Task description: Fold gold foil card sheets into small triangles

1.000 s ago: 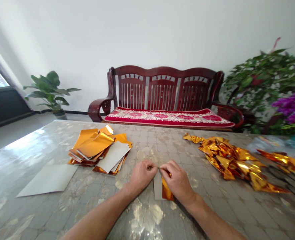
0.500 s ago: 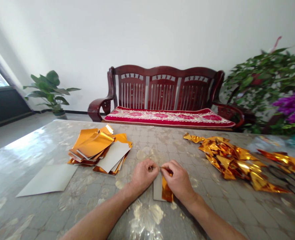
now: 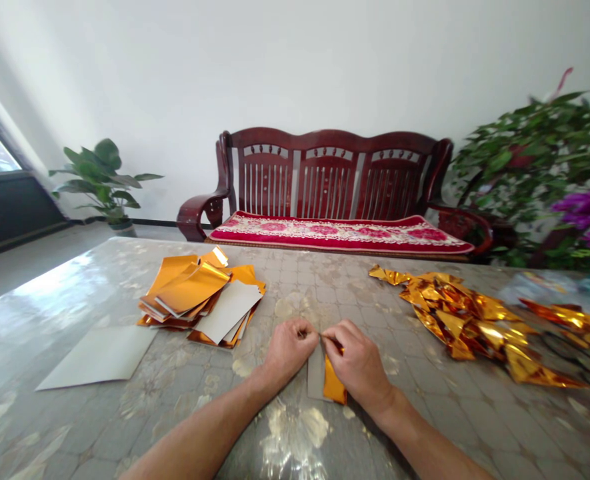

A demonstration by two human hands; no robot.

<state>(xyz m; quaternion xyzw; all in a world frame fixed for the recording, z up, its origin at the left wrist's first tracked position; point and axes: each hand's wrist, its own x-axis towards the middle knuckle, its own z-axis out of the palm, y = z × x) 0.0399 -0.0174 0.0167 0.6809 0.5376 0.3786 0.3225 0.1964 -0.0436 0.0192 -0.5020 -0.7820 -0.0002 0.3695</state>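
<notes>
A folded gold foil sheet (image 3: pixel 327 381) is pinched at its top edge between the left hand (image 3: pixel 287 348) and right hand (image 3: pixel 357 363). Both hands are closed narrowly on it, and the sheet is laid flat on the table (image 3: pixel 75 427) between the wrists.

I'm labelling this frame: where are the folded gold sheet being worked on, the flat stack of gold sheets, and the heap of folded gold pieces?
folded gold sheet (image 3: pixel 333 388): head view, gold flap.
stack of gold sheets (image 3: pixel 193 291): head view, top sheet.
heap of folded gold pieces (image 3: pixel 467 321): head view, middle.

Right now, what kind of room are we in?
Probably a home living room used for craft work: a carved wooden bench with a red cushion against the wall, potted plants, and a marble-patterned table strewn with gold foil sheets.
</notes>
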